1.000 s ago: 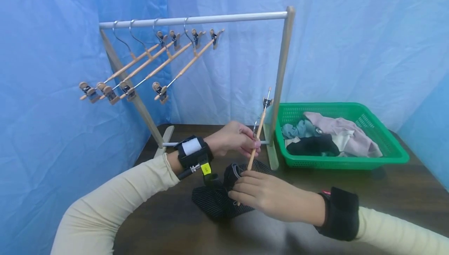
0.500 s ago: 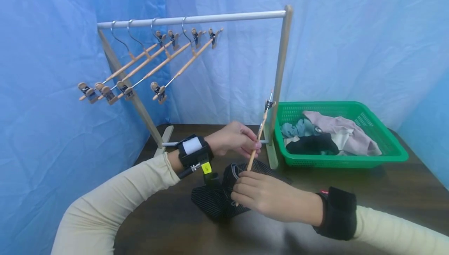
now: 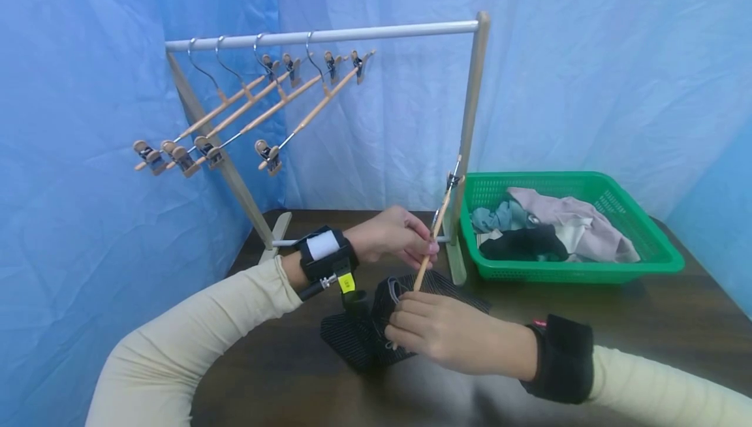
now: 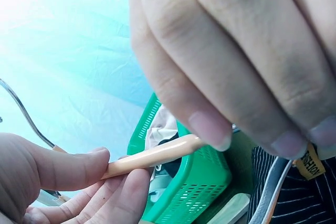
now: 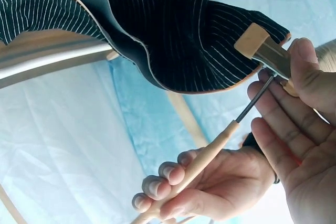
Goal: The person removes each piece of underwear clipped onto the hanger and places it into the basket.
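Note:
My left hand [image 3: 395, 236] pinches the wooden bar of a clip hanger [image 3: 440, 216] between thumb and fingers, above the table. At the hanger's near end, my right hand [image 3: 449, 330] holds a clip [image 5: 276, 60], its thumb on the clip's metal side in the right wrist view. A black garment with thin white stripes [image 3: 348, 341] lies beneath both hands, part of it raised. The clip's wooden tip overlaps the garment's edge near the waistband; whether it bites the cloth I cannot tell. A yellowish label [image 4: 310, 163] shows by my right fingertips. The far clip [image 3: 453, 181] holds nothing.
Several clip hangers [image 3: 317, 110] hang on the left part of a rack's rail [image 3: 399, 32]. The rack's right post [image 3: 472, 100] stands close behind the held hanger. A green basket [image 3: 581, 272] with clothes sits at the right on the dark table [image 3: 282, 381].
The hanger's far end has swung slightly right and down, and its hook has turned. My right hand has shifted only slightly; both hands keep their grip.

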{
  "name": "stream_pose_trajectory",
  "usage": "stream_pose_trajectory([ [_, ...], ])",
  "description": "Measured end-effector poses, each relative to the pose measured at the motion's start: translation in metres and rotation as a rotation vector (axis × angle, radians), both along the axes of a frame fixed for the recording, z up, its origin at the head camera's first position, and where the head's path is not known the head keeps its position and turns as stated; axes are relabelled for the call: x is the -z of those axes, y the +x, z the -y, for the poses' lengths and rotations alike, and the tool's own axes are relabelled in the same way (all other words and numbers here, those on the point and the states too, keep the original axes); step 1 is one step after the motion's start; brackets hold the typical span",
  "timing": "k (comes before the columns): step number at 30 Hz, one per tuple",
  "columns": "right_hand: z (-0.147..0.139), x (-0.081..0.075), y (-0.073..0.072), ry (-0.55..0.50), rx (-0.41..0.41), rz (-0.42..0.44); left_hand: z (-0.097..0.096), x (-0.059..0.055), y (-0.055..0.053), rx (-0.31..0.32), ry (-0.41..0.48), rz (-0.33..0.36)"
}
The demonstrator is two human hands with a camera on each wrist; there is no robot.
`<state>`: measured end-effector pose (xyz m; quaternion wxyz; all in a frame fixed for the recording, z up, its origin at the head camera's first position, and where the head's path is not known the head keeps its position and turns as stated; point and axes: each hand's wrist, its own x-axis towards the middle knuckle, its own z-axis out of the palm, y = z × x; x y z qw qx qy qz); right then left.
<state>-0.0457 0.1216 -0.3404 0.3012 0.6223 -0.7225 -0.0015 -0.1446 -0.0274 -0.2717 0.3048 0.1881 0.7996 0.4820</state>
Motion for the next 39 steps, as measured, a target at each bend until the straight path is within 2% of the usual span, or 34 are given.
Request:
stream_pose_trajectory([
  [12, 0.0013, -0.0004, 0.0003, -0.01, -0.032, 0.021, -0.0004, 0.0006, 0.0013, 0.009, 0.008, 0.012],
  [27, 0.0023, 0.0035, -0.0022, -0.074, -0.048, 0.053, 0.0002, 0.0025, -0.0011, 0.02, 0.0, -0.011],
  [39, -0.0006, -0.0019, -0.0057, -0.127, -0.03, 0.06, -0.0006, -0.0039, -0.0064, 0.004, 0.011, -0.026],
])
